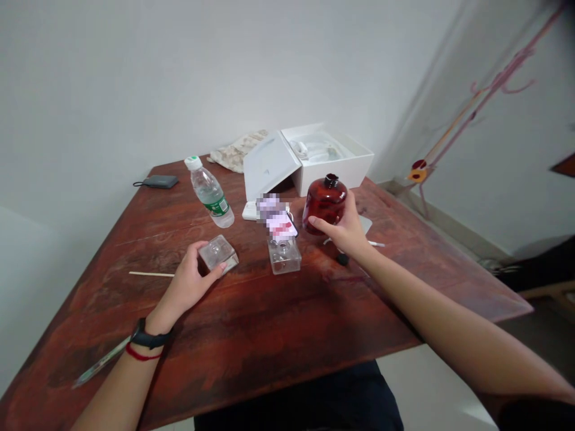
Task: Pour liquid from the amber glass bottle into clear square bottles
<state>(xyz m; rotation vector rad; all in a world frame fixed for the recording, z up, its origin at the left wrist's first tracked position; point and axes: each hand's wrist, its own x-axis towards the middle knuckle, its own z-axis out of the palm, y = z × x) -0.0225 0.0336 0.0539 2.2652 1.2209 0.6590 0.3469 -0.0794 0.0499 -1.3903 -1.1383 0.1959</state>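
Observation:
My left hand [191, 281] grips a clear square plastic box [218, 252] at the left of the table, thumb on its near side and fingers round its far left edge. My right hand [344, 227] is wrapped round a dark red glass bottle [324, 206] with a short open neck, held upright. Whether the bottle's base touches the table I cannot tell. Between the hands sits a second clear box [284, 258], with a phone [282, 226] just behind it, its screen partly blurred. A small black round thing [342, 259] lies below my right wrist.
A water bottle [211, 194] with a green label stands behind my left hand. At the back are an open white box [335, 170], a cloth [238, 151] and a dark grey pouch-like block [162, 181]. A thin stick [150, 274] and a pen [101, 363] lie on the wooden table [251, 335].

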